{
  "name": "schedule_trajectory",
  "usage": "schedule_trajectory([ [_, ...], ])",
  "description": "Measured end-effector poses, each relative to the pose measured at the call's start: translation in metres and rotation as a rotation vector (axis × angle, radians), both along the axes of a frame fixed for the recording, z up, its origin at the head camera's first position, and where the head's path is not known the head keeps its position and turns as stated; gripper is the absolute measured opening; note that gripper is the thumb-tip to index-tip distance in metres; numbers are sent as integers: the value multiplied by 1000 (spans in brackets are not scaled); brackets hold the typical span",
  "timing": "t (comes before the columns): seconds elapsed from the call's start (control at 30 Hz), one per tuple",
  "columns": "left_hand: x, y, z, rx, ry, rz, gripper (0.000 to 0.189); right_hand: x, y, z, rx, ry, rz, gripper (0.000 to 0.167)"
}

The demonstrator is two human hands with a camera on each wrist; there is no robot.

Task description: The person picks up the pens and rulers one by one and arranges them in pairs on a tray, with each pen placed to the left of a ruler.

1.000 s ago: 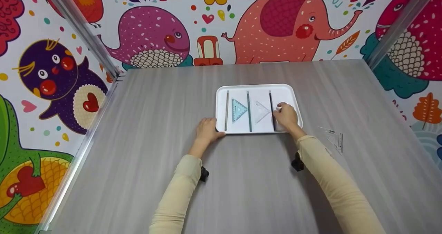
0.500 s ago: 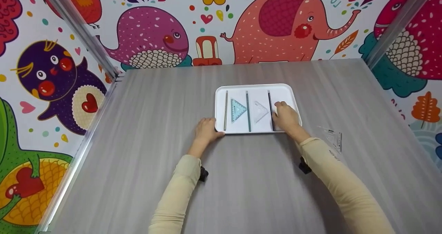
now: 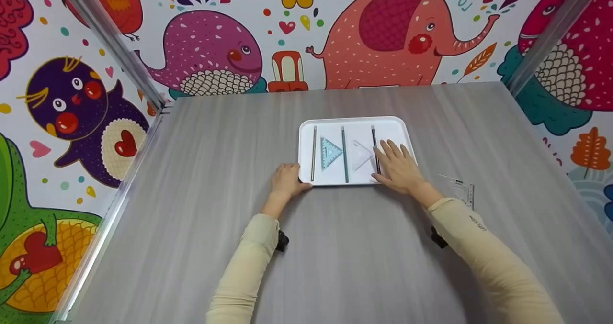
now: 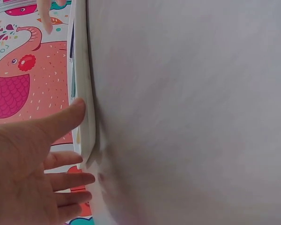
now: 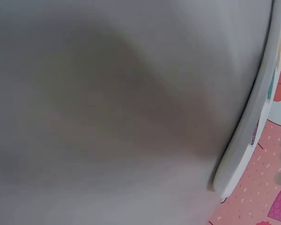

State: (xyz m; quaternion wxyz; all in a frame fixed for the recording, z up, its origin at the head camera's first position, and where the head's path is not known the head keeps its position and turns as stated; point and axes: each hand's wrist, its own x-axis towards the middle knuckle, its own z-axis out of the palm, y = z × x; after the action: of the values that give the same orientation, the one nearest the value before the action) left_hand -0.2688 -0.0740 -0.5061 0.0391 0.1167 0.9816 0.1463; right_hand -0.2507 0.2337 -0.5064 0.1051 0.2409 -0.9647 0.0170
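A white tray (image 3: pixel 353 121) lies on the table. Across it, left to right, are a brownish pencil (image 3: pixel 314 152), a blue set square (image 3: pixel 330 153), a green pencil (image 3: pixel 345 154), a clear set square (image 3: pixel 361 155) and a dark pencil (image 3: pixel 374 137). My left hand (image 3: pixel 286 180) rests at the tray's front left corner; in the left wrist view its thumb (image 4: pixel 70 119) touches the rim and its fingers extend past the corner. My right hand (image 3: pixel 398 168) spreads its fingers over the tray's right part, fingertips overlapping the dark pencil, palm over the front right corner.
Another clear set square (image 3: pixel 463 190) lies on the grey table (image 3: pixel 201 171) right of the tray, partly covered by the right sleeve (image 3: pixel 479 238). Cartoon-printed walls (image 3: pixel 297 37) stand at the back and sides, with metal posts (image 3: pixel 550 37) at the corners.
My right hand has gone from curled fingers to spread, straight ones and has drawn back a little to the right. The left hand and the tray stay where they were.
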Motion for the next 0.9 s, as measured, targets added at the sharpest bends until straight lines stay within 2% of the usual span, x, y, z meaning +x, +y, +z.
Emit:
schedule_trajectory([
  [0.03, 2, 0, 2, -8, 15, -7, 59, 2, 3, -1, 11, -1, 6, 69],
  [0.07, 7, 2, 12, -11, -13, -2, 57, 4, 5, -2, 18, -2, 13, 70],
  [0.17, 10, 2, 16, -16, 6, -11, 55, 10, 14, -5, 17, 4, 36, 73],
  [0.23, 11, 2, 16, -17, 23, -19, 55, 14, 19, -6, 19, 7, 39, 75],
  [0.5, 10, 1, 14, 0, 9, -8, 58, 25, 45, -3, 1, 18, 25, 80],
  [0.8, 11, 2, 16, -4, 5, -4, 57, 36, 78, -6, -44, -1, -26, 83],
  [0.9, 11, 2, 16, -3, -6, 1, 59, 41, 88, -7, -64, -24, -67, 82],
])
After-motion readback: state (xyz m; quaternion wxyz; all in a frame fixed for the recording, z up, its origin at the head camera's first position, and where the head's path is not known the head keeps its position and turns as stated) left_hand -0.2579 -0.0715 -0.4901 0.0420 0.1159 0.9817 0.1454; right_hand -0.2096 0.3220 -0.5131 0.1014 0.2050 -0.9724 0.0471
